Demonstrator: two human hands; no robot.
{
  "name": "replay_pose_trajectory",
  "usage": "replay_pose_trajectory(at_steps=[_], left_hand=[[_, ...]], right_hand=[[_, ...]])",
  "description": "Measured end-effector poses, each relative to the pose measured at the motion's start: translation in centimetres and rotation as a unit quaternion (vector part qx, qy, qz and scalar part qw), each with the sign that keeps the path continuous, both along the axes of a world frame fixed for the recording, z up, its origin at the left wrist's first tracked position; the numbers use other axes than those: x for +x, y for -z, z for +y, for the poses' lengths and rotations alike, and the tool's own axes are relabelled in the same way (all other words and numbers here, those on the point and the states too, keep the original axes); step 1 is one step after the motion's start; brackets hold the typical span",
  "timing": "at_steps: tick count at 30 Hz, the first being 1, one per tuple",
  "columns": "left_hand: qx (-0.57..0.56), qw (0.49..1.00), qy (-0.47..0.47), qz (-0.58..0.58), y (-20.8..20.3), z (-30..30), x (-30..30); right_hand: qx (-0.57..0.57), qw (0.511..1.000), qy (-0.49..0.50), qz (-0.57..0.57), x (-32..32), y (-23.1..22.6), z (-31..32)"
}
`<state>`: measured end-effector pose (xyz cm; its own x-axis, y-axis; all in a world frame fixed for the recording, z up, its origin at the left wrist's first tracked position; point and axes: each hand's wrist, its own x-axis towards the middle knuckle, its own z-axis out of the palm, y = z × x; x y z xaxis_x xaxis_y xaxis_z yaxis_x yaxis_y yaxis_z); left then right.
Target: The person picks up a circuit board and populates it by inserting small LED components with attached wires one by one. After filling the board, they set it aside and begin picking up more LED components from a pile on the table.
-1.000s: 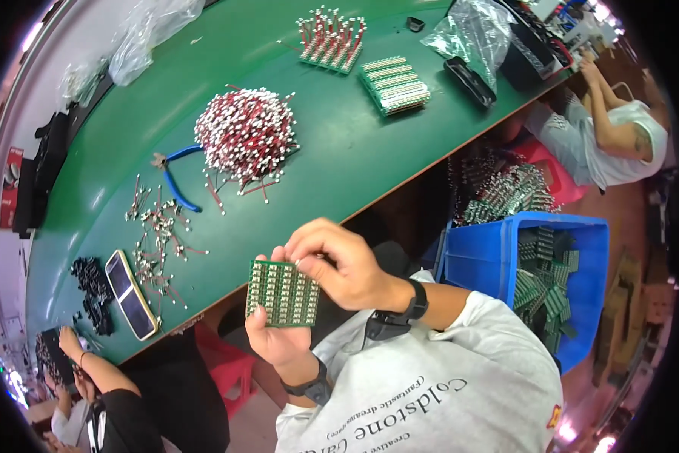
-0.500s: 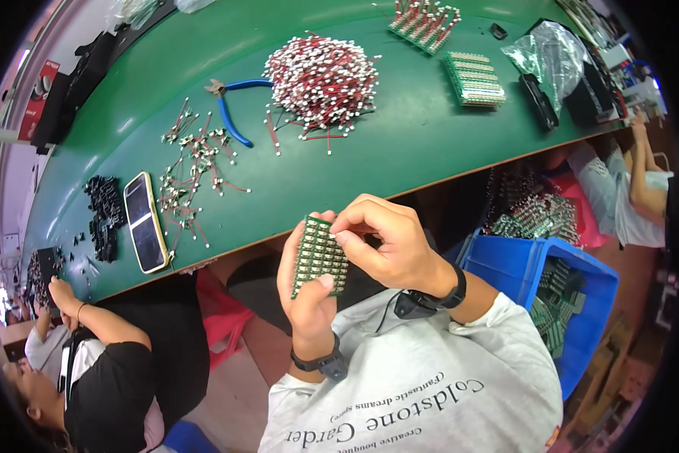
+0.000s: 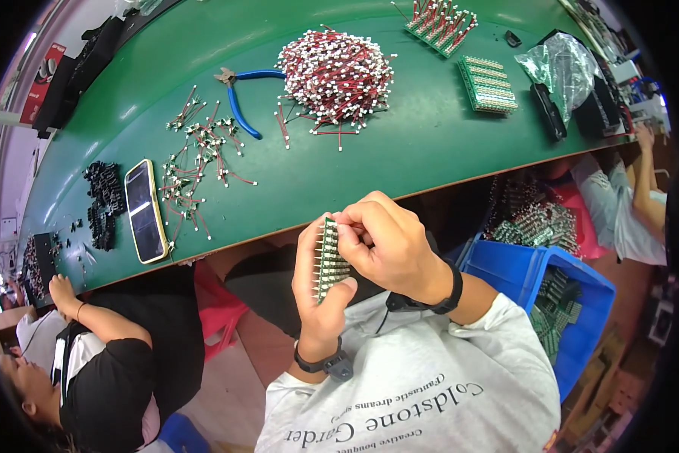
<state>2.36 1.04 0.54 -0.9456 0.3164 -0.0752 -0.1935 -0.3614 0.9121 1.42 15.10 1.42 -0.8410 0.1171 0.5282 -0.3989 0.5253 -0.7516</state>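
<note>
My left hand [image 3: 318, 294] is closed around a green circuit board panel [image 3: 327, 260] and holds it in front of my chest, just off the table's near edge. The panel is tilted nearly edge-on, with rows of small pale connectors on its face and thin pins sticking out on the left. My left thumb presses near its lower end. My right hand [image 3: 391, 240] is closed in a pinch at the panel's upper right corner. Whatever sits between those fingertips is too small and hidden to name.
On the green table [image 3: 400, 158] lie a heap of red wires with white connectors [image 3: 335, 79], blue-handled cutters [image 3: 237, 106], loose wires [image 3: 203, 151], a phone [image 3: 145, 211] and stacked boards [image 3: 488, 84]. A blue bin [image 3: 588, 302] stands at my right; a person [image 3: 105, 362] sits at left.
The panel has turned from showing its face to nearly edge-on. My right fingers have curled in closer to its upper corner. The whole view has shifted slightly.
</note>
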Motion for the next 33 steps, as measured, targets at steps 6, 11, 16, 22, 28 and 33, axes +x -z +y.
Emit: replay_pose_trajectory(at_steps=[6, 11, 16, 22, 28, 33], left_hand=[[-0.11, 0.991, -0.016, 0.08, 0.1, -0.3, 0.1], [-0.065, 0.996, -0.028, 0.056, 0.7, -0.2, 0.4], [-0.022, 0.998, -0.045, 0.033, -0.2, -0.1, 0.4], [-0.032, 0.998, -0.028, 0.039, 0.2, 0.0, 0.5], [-0.076, 0.991, -0.051, 0.096, 0.3, 0.6, 0.4], [-0.059, 0.993, -0.052, 0.088, 0.1, 0.7, 0.5]], right_hand=[[0.112, 0.991, -0.037, 0.056, -0.3, -0.3, 0.5], [0.141, 0.985, -0.045, 0.083, -0.5, -0.7, 0.9], [0.141, 0.985, -0.044, 0.084, -0.5, -0.6, 1.1], [0.09, 0.993, -0.037, 0.06, -0.3, 0.2, 0.7], [0.08, 0.995, -0.03, 0.053, -0.1, 0.1, 0.5], [0.049, 0.997, -0.028, 0.05, -0.2, 0.3, 0.5]])
